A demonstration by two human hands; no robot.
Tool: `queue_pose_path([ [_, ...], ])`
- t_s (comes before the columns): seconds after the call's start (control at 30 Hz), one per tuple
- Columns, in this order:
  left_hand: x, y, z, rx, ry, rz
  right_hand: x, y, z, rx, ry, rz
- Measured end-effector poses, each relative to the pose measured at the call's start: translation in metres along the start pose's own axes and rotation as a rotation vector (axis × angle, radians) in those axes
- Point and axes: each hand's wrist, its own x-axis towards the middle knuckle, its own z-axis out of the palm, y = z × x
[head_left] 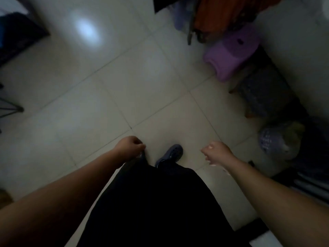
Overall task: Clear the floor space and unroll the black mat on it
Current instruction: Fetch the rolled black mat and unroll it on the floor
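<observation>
In the dim head view a black sheet (156, 202), seemingly the mat, hangs in front of me over the pale tiled floor (110, 97). I cannot tell it clearly from dark clothing. My left hand (130, 146) is pinched on its upper left corner, fingers closed around a dark edge. Level with it and to the right, my right hand (216, 152) is curled into a loose fist with nothing visible in it, apart from the black sheet. A blue clog on my foot (170, 154) pokes out just above the sheet, between the hands.
A purple plastic stool (231, 52) and a grey stool (261, 91) stand along the right wall, with orange cloth (222, 13) hanging behind. Bags (277, 139) lie at the right. A dark object (17, 32) and a stand's leg (10, 109) are at the left.
</observation>
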Motion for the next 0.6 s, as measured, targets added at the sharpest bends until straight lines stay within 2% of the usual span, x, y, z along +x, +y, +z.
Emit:
queue_pose_path([
  [0.1,-0.025,-0.029,-0.012,-0.170,0.035,-0.053,-0.022,-0.021,-0.001,-0.013,-0.059,0.021],
  [0.2,-0.045,-0.067,-0.018,-0.307,0.059,-0.101,-0.040,-0.034,0.005,-0.137,-0.120,0.045],
  [0.37,-0.069,-0.143,-0.029,-0.574,0.124,-0.169,-0.061,-0.079,0.035,-0.472,-0.088,-0.045],
  [0.6,-0.121,-0.277,-0.028,-0.895,0.196,-0.231,-0.114,-0.177,0.168,-0.780,-0.102,-0.309],
])
